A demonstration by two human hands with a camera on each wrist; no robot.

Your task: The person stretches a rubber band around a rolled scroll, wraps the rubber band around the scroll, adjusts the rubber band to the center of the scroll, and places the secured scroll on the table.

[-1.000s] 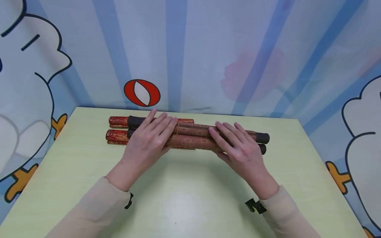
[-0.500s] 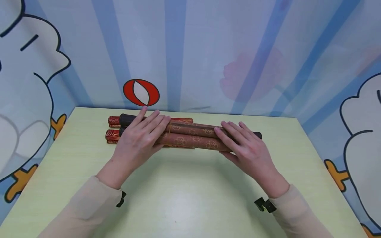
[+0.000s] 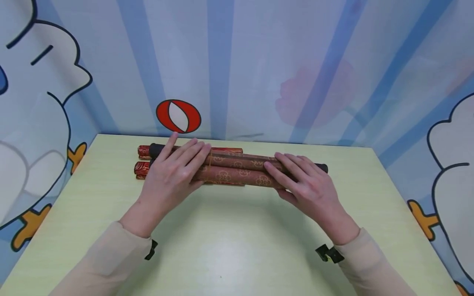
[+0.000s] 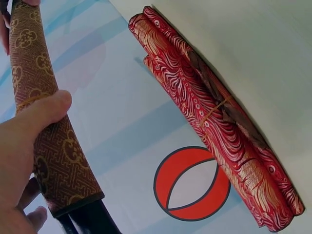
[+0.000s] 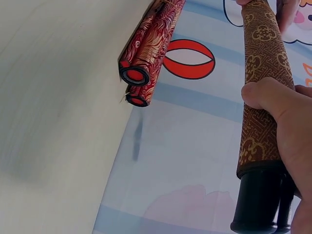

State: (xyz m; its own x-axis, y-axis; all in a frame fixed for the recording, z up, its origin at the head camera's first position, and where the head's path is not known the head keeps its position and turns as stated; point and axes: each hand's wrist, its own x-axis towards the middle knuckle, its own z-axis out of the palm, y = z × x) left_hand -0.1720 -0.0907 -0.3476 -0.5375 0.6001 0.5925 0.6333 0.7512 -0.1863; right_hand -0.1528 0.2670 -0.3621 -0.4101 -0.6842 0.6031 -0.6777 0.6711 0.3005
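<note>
Two brown scrolls (image 3: 238, 174) with gold flower patterns and black ends lie side by side, tied with a thin yellow band. My left hand (image 3: 172, 170) grips them near the left end, and my right hand (image 3: 311, 181) grips them near the right end. Both wrist views show a thumb (image 4: 51, 107) (image 5: 265, 95) pressed on the near roll, with fingers partly hidden behind. The brown scrolls are held above a red and gold scroll bundle (image 4: 195, 107), which lies on the table, also tied with a band. In the head view the brown scrolls partly cover it.
The pale table (image 3: 229, 238) ends at a back wall sheet (image 3: 252, 74) printed with blue stripes and a red-and-white ball. Side sheets with cartoon figures stand left and right. The red bundle lies close to the table's back edge.
The brown scrolls have shifted a little to the left over the red bundle. My left hand has moved left with them, while my right hand sits farther right, nearer their right end.
</note>
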